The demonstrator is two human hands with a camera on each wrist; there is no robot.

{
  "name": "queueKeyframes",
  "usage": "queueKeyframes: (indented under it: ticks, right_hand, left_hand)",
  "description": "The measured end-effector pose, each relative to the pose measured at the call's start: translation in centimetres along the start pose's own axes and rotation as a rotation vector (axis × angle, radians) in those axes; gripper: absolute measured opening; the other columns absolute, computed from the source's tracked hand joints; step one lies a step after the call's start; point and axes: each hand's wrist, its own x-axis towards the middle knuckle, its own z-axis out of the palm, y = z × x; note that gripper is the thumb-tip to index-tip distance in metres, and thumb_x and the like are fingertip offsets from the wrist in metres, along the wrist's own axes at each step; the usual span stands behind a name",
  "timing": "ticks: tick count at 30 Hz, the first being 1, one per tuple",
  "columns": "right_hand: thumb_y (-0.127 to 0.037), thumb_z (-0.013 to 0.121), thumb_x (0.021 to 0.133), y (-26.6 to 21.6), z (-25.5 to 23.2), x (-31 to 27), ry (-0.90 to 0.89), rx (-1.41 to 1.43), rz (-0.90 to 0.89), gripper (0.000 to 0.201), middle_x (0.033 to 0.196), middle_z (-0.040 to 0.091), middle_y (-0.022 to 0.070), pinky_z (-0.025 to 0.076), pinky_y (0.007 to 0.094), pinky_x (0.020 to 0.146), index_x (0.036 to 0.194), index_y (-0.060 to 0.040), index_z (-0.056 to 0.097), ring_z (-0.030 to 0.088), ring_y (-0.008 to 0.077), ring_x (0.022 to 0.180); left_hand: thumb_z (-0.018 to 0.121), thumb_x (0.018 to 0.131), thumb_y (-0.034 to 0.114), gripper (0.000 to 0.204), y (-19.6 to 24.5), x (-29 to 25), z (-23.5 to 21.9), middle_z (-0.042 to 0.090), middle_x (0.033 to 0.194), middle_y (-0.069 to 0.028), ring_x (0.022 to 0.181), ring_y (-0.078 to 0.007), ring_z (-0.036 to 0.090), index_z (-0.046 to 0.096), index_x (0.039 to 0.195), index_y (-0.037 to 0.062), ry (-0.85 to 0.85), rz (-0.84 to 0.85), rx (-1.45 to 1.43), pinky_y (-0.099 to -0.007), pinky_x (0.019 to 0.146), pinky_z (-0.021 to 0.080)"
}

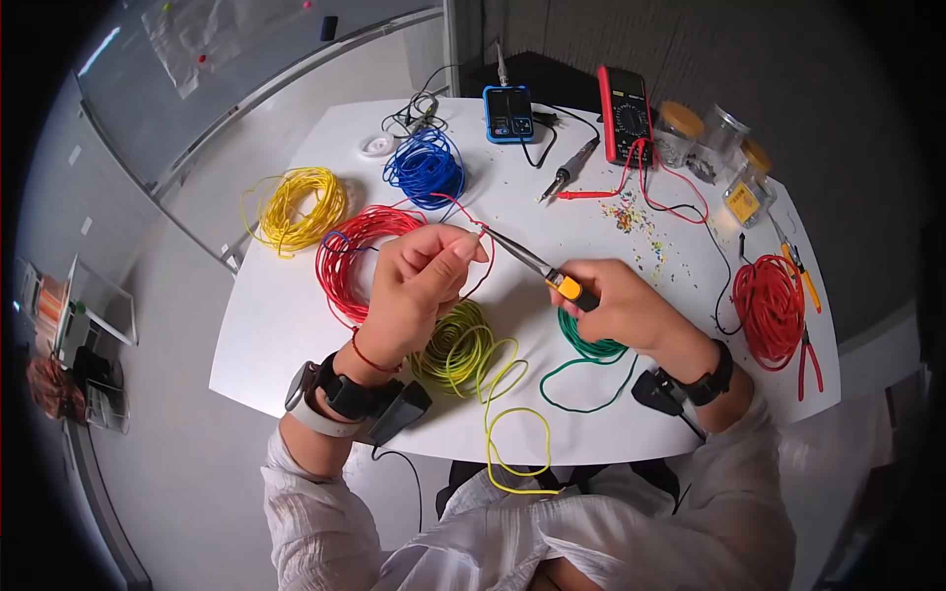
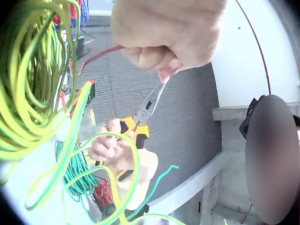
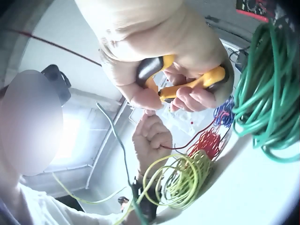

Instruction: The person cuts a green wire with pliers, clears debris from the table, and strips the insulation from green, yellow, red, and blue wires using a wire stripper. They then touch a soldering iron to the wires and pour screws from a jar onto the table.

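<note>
Right hand [image 3: 183, 47], nearest the lens in the right wrist view, wraps its fingers around the handles of the long-nose pliers [image 1: 532, 259]. Left hand [image 1: 419, 276] is curled, with thumb and forefinger pinching the red wire [image 2: 104, 52] at the plier tips. Whether the jaws are clamped on the wire cannot be told; fingertips cover the point of contact. Pliers and wire end are raised above the table [image 1: 276, 325], between the two hands.

Handling, as judged: the wire is light, flexible and somewhat springy, and its jacket may be slick; hold it close behind the end, since a longer free length is likely to bend away. The pliers should be rigid and comparatively heavy; take hold on the yellow-and-black handles, behind the pivot, with fingertips clear of the jaws.

From the left fist, the wire runs toward the red coil [image 1: 335, 266]. The yellow-green coil [image 1: 463, 350] lies nearer the person, and the green coil [image 1: 591, 347] lies below the right hand. Farther out are the blue coil [image 1: 424, 167], the yellow coil [image 1: 291, 227] and the multimeter [image 1: 626, 118].
</note>
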Motion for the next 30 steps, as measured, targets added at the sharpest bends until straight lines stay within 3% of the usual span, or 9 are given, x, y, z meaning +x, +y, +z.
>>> queueKeyframes:
  ticks: [4,7,9,11,14,20,24,26,30]
  right_hand:
    - [0.002,0.054,0.055,0.0,-0.1,0.0,-0.035,0.086,0.023,0.026,0.063,0.044,0.0049,0.038,0.0276,0.055,0.081,-0.0006,0.054,0.044,0.0125,0.059]
    - [0.001,0.059,0.054,0.2,-0.5,0.3,0.398,-0.589,-0.345,0.028,0.069,0.048,0.0080,0.041,0.0321,0.058,0.080,-0.0026,0.053,0.051,0.0214,0.063]
    - [0.003,0.058,0.050,-0.3,-1.4,0.2,0.777,-1.177,-0.813,0.034,0.077,0.051,0.0119,0.043,0.0328,0.063,0.083,-0.0022,0.052,0.053,0.0247,0.069]
    - [0.004,0.059,0.046,-0.3,-1.4,0.3,0.748,-1.118,-0.775,0.038,0.081,0.053,0.0120,0.044,0.0374,0.065,0.083,-0.0036,0.052,0.053,0.0320,0.072]
    - [0.004,0.057,0.050,0.1,-0.9,0.7,0.669,-1.005,-0.669,0.034,0.076,0.051,0.0109,0.043,0.0328,0.064,0.084,-0.0022,0.052,0.053,0.0241,0.068]
    - [0.005,0.051,0.052,0.0,-0.2,-0.2,-0.030,0.155,0.055,0.030,0.067,0.043,-0.0026,0.030,0.0200,0.051,0.082,0.0011,0.054,0.037,0.0066,0.059]
    - [0.004,0.053,0.054,-0.6,-0.8,-1.0,0.019,0.046,0.033,0.029,0.067,0.046,-0.0017,0.031,0.0206,0.052,0.083,0.0011,0.055,0.039,0.0072,0.059]
    - [0.006,0.050,0.051,-2.5,-1.4,-2.4,0.169,-0.471,-0.042,0.034,0.072,0.047,-0.0004,0.036,0.0177,0.060,0.085,0.0023,0.054,0.042,0.0059,0.067]
    - [0.002,0.055,0.056,-2.6,-1.0,-3.4,0.206,-0.440,-0.115,0.027,0.069,0.049,-0.0018,0.034,0.0200,0.055,0.083,0.0015,0.055,0.043,0.0072,0.062]
  left_hand:
    - [0.051,0.088,0.018,0.019,-0.2,0.1,-0.2,0.032,0.051,0.0087,0.042,-0.0005,0.022,0.058,0.083,0.0012,-0.008,-0.038,-0.046,-0.0186,0.039,0.016]
    - [0.050,0.088,0.018,0.018,-0.3,-0.1,0.3,0.032,0.052,0.0087,0.043,-0.0005,0.023,0.057,0.083,0.0013,-0.029,-0.072,-0.049,-0.0183,0.039,0.016]
    - [0.050,0.088,0.018,0.018,0.0,-0.2,0.5,0.032,0.052,0.0086,0.043,-0.0005,0.023,0.057,0.083,0.0013,-0.037,-0.093,-0.033,-0.0182,0.039,0.016]
    - [0.050,0.088,0.018,0.019,0.2,-0.1,0.7,0.032,0.053,0.0085,0.044,-0.0005,0.023,0.057,0.084,0.0013,-0.061,-0.052,-0.021,-0.0179,0.039,0.016]
    - [0.050,0.088,0.018,0.018,-0.2,0.1,0.2,0.031,0.052,0.0089,0.043,-0.0005,0.022,0.057,0.084,0.0016,-0.046,-0.071,-0.048,-0.0183,0.039,0.015]
    - [0.050,0.088,0.018,0.018,-0.2,0.2,-0.4,0.030,0.052,0.0094,0.043,-0.0005,0.021,0.057,0.085,0.0019,-0.049,-0.062,-0.071,-0.0188,0.038,0.014]
    - [0.049,0.088,0.016,0.018,0.0,0.1,0.1,0.031,0.052,0.0084,0.043,-0.0008,0.020,0.055,0.082,-0.0001,-0.057,-0.121,-0.066,-0.0188,0.039,0.014]
    - [0.049,0.088,0.015,0.017,0.0,-0.2,0.5,0.030,0.052,0.0084,0.042,-0.0008,0.020,0.055,0.082,-0.0001,-0.082,-0.127,-0.058,-0.0188,0.039,0.014]
    - [0.049,0.088,0.015,0.017,0.2,-0.3,1.0,0.030,0.052,0.0085,0.042,-0.0008,0.020,0.056,0.082,0.0001,-0.109,-0.091,-0.057,-0.0187,0.038,0.014]
